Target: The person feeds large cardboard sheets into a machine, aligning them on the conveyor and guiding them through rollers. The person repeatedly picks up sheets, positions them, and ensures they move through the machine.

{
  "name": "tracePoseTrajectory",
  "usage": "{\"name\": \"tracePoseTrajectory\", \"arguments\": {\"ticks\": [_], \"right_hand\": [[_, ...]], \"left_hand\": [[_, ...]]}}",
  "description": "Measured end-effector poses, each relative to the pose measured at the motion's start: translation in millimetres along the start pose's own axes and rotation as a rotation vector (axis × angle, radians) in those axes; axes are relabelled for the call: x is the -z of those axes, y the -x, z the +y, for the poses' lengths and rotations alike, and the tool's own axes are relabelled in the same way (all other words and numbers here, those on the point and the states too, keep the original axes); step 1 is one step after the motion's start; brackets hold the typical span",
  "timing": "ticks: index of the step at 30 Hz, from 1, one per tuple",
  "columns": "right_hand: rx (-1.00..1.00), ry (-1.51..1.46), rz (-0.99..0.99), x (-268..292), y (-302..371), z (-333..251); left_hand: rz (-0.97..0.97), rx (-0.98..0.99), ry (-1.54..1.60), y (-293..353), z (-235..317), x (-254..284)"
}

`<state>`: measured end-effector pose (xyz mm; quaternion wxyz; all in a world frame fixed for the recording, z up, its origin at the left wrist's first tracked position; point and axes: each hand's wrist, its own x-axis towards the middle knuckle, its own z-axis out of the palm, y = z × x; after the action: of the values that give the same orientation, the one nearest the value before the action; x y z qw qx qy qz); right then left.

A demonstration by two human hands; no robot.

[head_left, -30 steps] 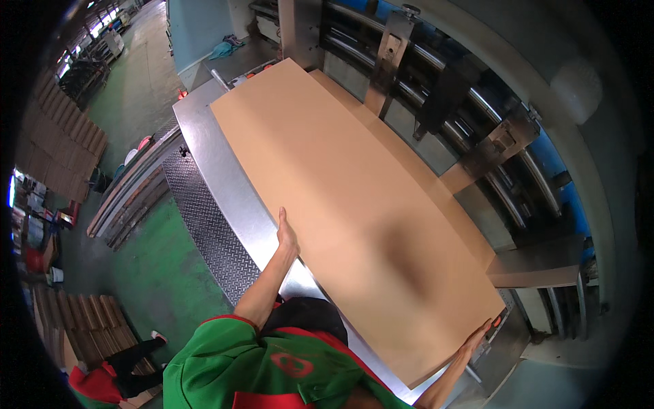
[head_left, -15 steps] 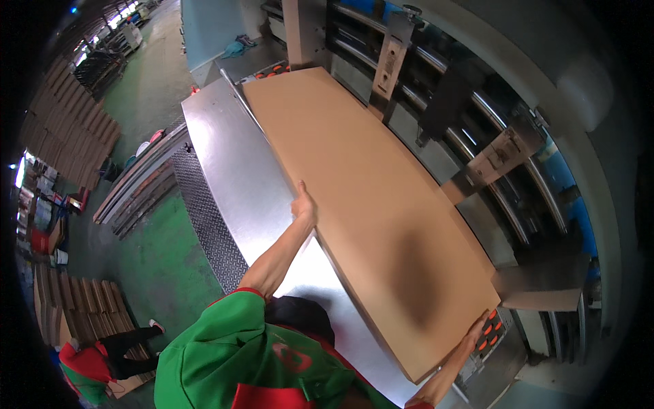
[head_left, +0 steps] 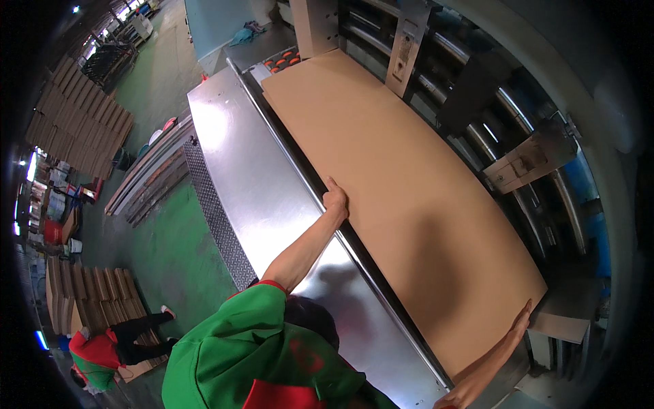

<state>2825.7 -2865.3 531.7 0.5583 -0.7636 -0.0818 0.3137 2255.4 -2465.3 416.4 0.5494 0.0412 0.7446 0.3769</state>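
A large brown cardboard sheet (head_left: 381,170) lies slantwise on the machine's feed bed, its far long edge bowed along the rollers. My left hand (head_left: 335,202) is at its near long edge, thumb up along the board and the other fingers curled at the edge, partly hidden. At the right-hand short end, my right hand (head_left: 516,330) lies along the sheet's edge with fingers stretched out. A long metal bar (head_left: 286,146) runs beside the near edge, over a shiny metal table (head_left: 235,160) that my left forearm crosses.
Steel rollers (head_left: 449,48) and metal guide brackets (head_left: 531,163) stand beyond the sheet. Orange wheels (head_left: 281,61) show at its far left end. Left on the green floor are cardboard stacks (head_left: 82,129), long bars (head_left: 153,167) and another person (head_left: 102,347) in red and green.
The cardboard has shifted right, toward the rollers, uncovering more of the metal bar and a dark gap beside it. Both hands have moved along with it; the view has shifted slightly.
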Motion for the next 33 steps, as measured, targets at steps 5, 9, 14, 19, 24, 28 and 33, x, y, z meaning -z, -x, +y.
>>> {"name": "tracePoseTrajectory", "arguments": {"ticks": [5, 9, 14, 19, 24, 28, 33], "right_hand": [[0.024, 0.201, 0.029, 13.0, 3.2, 33.4], [0.1, -0.126, 0.025, 0.3, 37.9, 38.4], [-0.028, -0.374, -0.086, -117.9, 156.5, 111.6], [-0.367, -0.795, -0.097, -224.6, 220.9, 137.5], [-0.498, -1.056, 0.188, -249.8, 218.5, 118.3], [-0.608, -0.994, 0.047, -274.7, 214.5, 122.6], [-0.485, -0.893, 0.105, -309.2, 217.5, 135.2]], "left_hand": [[0.026, 0.005, 0.123, 12.7, -12.4, -8.6], [-0.013, 0.051, 0.11, 11.4, -21.3, -20.5], [-0.274, 0.021, 0.245, -22.8, -44.1, -9.3], [-0.641, -0.084, 0.355, -55.0, -51.3, 2.3], [-0.693, -0.027, 0.202, -59.1, -32.8, 6.0], [-0.667, -0.008, 0.146, -58.0, -27.3, 1.8], [-0.786, -0.065, 0.085, -72.1, -28.5, 5.5]]}}
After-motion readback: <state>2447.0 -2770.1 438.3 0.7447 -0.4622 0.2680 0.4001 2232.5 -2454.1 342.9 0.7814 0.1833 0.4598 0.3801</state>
